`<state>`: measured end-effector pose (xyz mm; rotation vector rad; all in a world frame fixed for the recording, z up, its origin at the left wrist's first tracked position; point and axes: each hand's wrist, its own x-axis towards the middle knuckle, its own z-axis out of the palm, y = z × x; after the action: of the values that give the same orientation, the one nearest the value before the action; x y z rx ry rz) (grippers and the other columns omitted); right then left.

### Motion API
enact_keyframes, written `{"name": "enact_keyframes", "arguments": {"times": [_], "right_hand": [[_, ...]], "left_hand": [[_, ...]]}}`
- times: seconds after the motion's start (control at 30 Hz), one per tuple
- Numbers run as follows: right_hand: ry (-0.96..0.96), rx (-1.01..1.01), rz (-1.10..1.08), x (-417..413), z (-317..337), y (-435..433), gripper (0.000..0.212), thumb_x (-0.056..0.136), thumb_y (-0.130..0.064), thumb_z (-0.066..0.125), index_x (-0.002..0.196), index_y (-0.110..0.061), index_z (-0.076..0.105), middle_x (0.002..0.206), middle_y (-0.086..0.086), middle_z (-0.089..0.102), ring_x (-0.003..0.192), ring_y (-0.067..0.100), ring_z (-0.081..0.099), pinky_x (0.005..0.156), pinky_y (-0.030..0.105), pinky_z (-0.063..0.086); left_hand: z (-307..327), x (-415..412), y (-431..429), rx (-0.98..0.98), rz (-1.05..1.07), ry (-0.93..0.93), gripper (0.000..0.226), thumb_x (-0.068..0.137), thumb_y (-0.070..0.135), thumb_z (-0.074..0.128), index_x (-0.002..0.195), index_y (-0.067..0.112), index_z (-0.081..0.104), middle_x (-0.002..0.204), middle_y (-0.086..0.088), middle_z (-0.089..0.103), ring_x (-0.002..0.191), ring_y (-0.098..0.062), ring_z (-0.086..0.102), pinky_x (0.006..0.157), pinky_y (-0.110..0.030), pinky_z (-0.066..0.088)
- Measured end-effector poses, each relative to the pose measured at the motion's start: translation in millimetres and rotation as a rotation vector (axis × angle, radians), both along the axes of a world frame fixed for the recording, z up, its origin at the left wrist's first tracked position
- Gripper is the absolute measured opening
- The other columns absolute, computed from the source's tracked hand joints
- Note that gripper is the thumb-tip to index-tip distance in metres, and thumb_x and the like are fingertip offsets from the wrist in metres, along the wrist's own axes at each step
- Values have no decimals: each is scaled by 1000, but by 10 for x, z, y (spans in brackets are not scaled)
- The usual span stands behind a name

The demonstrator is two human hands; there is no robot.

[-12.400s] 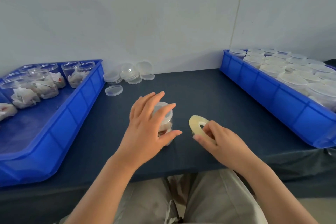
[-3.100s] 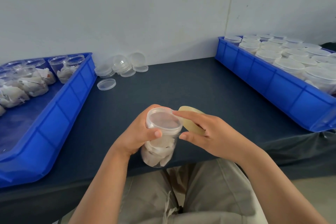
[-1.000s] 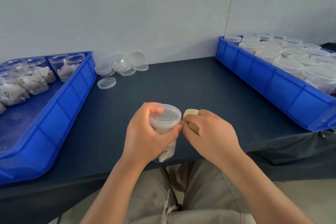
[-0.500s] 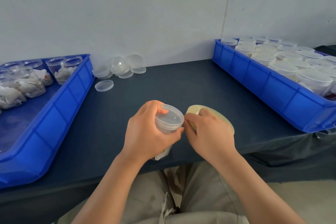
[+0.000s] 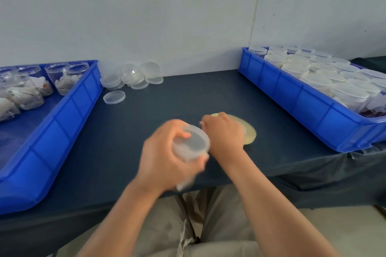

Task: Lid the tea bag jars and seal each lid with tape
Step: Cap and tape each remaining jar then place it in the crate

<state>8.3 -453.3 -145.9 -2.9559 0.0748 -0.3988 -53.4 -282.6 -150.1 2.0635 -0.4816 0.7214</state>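
Jar [image 5: 184, 155] of tea bags is in my left hand [image 5: 163, 160], held up over the near edge of the table [image 5: 188, 98] and tilted so that its top leans toward my right. Its clear lid [image 5: 193, 141] is on. My fingers and thumb are curled around the jar just under the lid. Hand and jar are both blurred, so I cannot tell whether any tape lies along the lid's edge.

My right hand [image 5: 224, 133] is just beside the jar, on its right, knuckles up and fingers curled down onto the tape roll [image 5: 249, 134], gripping it. The yellowish roll sticks out from under the hand on its far right side, low over the dark table. I cannot tell whether it touches the surface.

At my left stands a blue tray [image 5: 62, 119] with open jars [image 5: 62, 78] of tea bags gathered at its far end. Beside that tray's far corner is a pile of loose lids [image 5: 133, 76], some leaning against the wall [image 5: 167, 16], and a single lid [image 5: 114, 97] lies flat just in front of them. At my right a second blue tray [image 5: 292, 102] is packed with rows of lidded jars [image 5: 334, 81].
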Motion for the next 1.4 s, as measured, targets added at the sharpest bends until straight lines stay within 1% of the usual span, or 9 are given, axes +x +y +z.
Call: {"name": "enact_keyframes", "arguments": {"times": [0.1,0.33,0.5,0.7,0.9,1.03,1.13,1.3,1.4], "right_hand": [[106,41,25,184,-60,-277,36,113,-45,36,111,-29,68,114,6,61,88,29,64,69,38,52],[47,-82,342,-43,-293,-254,34,114,-46,35,133,-43,64,96,-5,48,92,26,62,66,34,31],[3,-25,392,-178,-410,-290,60,111,-49,41,166,-47,19,104,-5,59,101,22,55,82,37,42],[92,-28,313,-293,-432,-349,51,106,-64,37,150,-43,51,123,-10,56,123,20,49,103,36,46],[-5,735,530,-584,-267,-203,81,89,-86,48,158,-44,41,146,-29,49,139,-5,44,113,18,41],[-21,933,688,-659,-168,-61,58,99,-53,67,152,-35,51,141,-20,60,132,12,59,105,29,52],[82,1216,738,-689,-156,-40,38,108,-25,63,145,-25,59,135,-10,67,116,17,66,96,39,57],[163,1310,749,-675,-144,-102,39,110,-25,56,149,-32,60,148,-7,62,140,16,56,109,25,49],[185,1285,759,-679,-133,-120,39,113,-27,49,149,-40,57,150,-17,60,142,4,51,108,12,42]], "left_hand": [[-193,-248,-130,-95,-115,-29,59,65,49,92,107,23,60,126,14,68,115,-15,69,89,-23,55],[-58,80,124,-256,-64,164,48,66,52,87,101,44,56,121,23,70,111,-6,70,81,-11,52],[-60,98,127,-287,-108,172,48,68,49,87,101,37,56,117,25,71,107,-2,70,77,-7,51],[-35,108,206,-314,-146,242,44,66,52,86,97,50,55,116,27,71,108,-2,70,79,-11,52],[-49,143,287,-305,-244,275,47,71,64,87,103,50,56,126,19,71,117,-12,70,87,-17,55],[-93,146,263,-371,-398,395,52,85,74,74,111,32,60,125,-5,74,110,-29,74,84,-30,60],[-115,135,232,-410,-430,454,52,91,72,69,114,26,61,116,-8,75,103,-27,76,80,-29,60],[-115,156,233,-385,-405,492,53,83,80,71,120,44,59,122,6,70,112,-23,73,83,-29,60],[-107,158,225,-399,-422,475,57,82,80,72,118,38,59,129,4,69,114,-25,72,84,-30,60]]}}
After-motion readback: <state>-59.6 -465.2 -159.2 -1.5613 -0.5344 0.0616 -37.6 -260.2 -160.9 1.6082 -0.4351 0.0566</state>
